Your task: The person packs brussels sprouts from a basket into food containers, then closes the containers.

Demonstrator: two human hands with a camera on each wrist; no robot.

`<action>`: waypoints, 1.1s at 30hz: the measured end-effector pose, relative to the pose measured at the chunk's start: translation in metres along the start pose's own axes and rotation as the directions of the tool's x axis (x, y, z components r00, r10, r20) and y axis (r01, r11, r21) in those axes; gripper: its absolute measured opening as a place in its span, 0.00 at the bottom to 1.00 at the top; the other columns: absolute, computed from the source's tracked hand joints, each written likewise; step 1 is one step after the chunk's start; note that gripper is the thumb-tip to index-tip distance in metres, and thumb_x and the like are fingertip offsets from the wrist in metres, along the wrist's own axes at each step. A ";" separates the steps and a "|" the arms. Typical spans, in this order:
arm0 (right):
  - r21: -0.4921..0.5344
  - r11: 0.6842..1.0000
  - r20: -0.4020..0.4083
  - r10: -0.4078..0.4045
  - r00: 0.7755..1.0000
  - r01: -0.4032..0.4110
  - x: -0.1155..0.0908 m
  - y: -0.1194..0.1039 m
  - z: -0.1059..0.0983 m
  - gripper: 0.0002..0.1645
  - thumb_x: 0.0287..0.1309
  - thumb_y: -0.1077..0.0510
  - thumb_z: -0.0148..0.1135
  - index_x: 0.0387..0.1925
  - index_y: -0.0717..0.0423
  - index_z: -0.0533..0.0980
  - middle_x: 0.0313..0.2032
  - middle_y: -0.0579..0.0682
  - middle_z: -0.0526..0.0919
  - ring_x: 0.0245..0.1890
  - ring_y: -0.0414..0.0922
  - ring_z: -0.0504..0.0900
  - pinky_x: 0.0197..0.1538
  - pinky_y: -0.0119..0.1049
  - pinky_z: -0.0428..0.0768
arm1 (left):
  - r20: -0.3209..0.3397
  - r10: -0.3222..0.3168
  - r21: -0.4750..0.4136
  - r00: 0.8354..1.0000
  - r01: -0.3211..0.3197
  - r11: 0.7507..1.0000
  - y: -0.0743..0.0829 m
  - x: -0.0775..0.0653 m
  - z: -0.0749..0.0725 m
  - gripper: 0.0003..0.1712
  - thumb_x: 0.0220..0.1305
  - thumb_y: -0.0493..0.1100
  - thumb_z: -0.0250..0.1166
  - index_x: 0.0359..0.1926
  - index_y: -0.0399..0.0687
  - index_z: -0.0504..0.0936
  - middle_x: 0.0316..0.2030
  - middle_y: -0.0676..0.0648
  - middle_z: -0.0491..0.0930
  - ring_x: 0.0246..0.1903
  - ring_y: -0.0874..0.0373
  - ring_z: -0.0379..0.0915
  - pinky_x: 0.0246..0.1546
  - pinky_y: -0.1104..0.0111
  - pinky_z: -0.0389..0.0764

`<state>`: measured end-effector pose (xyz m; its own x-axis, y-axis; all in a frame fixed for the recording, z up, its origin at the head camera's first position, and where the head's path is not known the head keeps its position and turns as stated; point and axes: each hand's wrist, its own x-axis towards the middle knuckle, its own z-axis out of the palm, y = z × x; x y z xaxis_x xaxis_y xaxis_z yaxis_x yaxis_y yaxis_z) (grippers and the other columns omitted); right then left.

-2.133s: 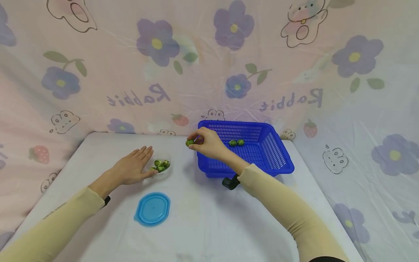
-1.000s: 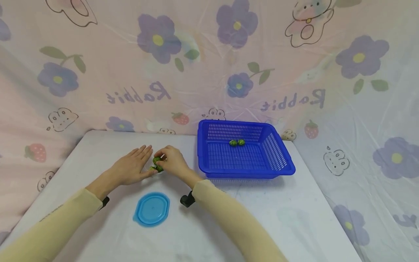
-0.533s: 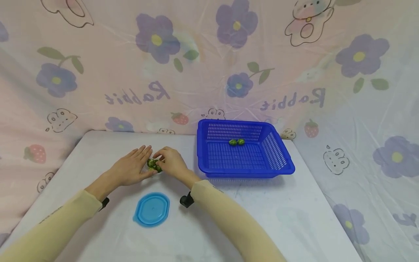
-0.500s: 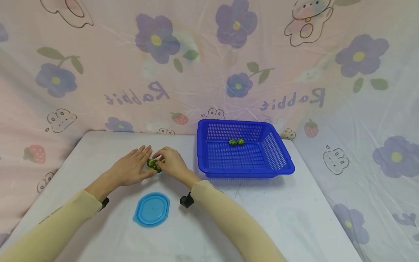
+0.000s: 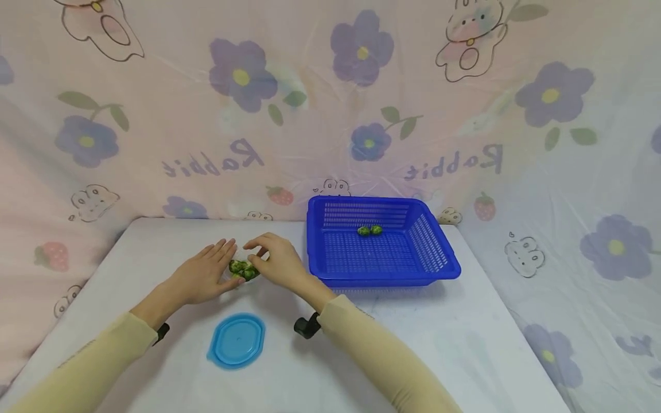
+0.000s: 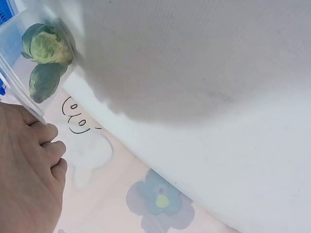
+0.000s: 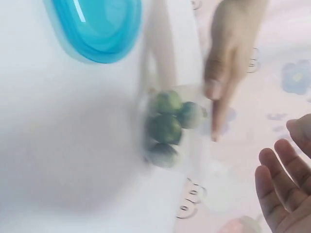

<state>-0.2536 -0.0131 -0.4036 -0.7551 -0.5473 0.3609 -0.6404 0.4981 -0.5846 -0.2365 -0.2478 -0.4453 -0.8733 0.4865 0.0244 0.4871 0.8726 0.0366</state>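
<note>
A small clear plastic container (image 6: pixel 20 92) on the table holds several green Brussels sprouts (image 5: pixel 245 269). My left hand (image 5: pixel 198 276) lies against the container's left side, its fingers straight and the thumb along the near rim. Just right of the container hovers my right hand (image 5: pixel 280 263), fingers spread apart and holding nothing. In the right wrist view, the loosely bent fingers (image 7: pixel 282 179) stand apart from the sprouts (image 7: pixel 166 128). Two more Brussels sprouts (image 5: pixel 370 230) sit side by side in a blue plastic basket (image 5: pixel 384 282) on the right.
A light blue lid (image 5: pixel 237 341) lies flat on the white table (image 5: pixel 413 355), nearer to me than the container. Behind the table hangs a patterned cloth (image 5: pixel 299 143). Black wrist cameras (image 5: pixel 307 326) stick out beneath the forearms.
The right hand carried a Brussels sprout from over the basket into the container and let go of it. It has since drawn slightly to the right. The left hand stayed by the container.
</note>
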 end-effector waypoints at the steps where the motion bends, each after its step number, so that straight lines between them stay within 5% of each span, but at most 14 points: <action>1: 0.002 1.000 -0.013 -0.010 1.000 0.010 0.000 -0.001 -0.004 0.14 0.68 0.61 0.68 0.54 0.52 0.85 0.51 0.48 0.87 0.41 0.37 0.87 0.40 0.22 0.80 | 0.003 -0.005 0.006 1.000 0.005 1.000 -0.001 -0.001 -0.001 0.54 0.76 0.71 0.50 0.77 0.26 0.57 0.78 0.29 0.54 0.78 0.31 0.49 0.76 0.40 0.55; 16: 0.084 0.995 -0.143 -0.035 0.989 0.048 0.010 0.017 -0.095 0.15 0.70 0.61 0.66 0.56 0.58 0.83 0.52 0.52 0.87 0.42 0.44 0.85 0.42 0.29 0.84 | 0.008 -0.002 0.013 1.000 0.002 1.000 -0.003 -0.001 -0.011 0.53 0.76 0.68 0.52 0.77 0.25 0.58 0.77 0.28 0.55 0.77 0.31 0.50 0.76 0.42 0.56; 33: -0.022 0.999 -0.038 0.030 0.999 -0.031 0.015 0.087 -0.180 0.17 0.72 0.61 0.63 0.60 0.59 0.81 0.56 0.55 0.85 0.50 0.52 0.85 0.56 0.48 0.84 | 0.000 0.010 -0.002 1.000 -0.010 1.000 0.001 0.002 -0.002 0.53 0.76 0.70 0.52 0.77 0.26 0.58 0.77 0.29 0.56 0.77 0.32 0.51 0.76 0.42 0.56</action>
<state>-0.3459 0.1435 -0.3185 -0.7787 -0.5060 0.3709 -0.6199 0.5292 -0.5793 -0.2375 -0.2461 -0.4435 -0.8686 0.4949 0.0243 0.4955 0.8678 0.0386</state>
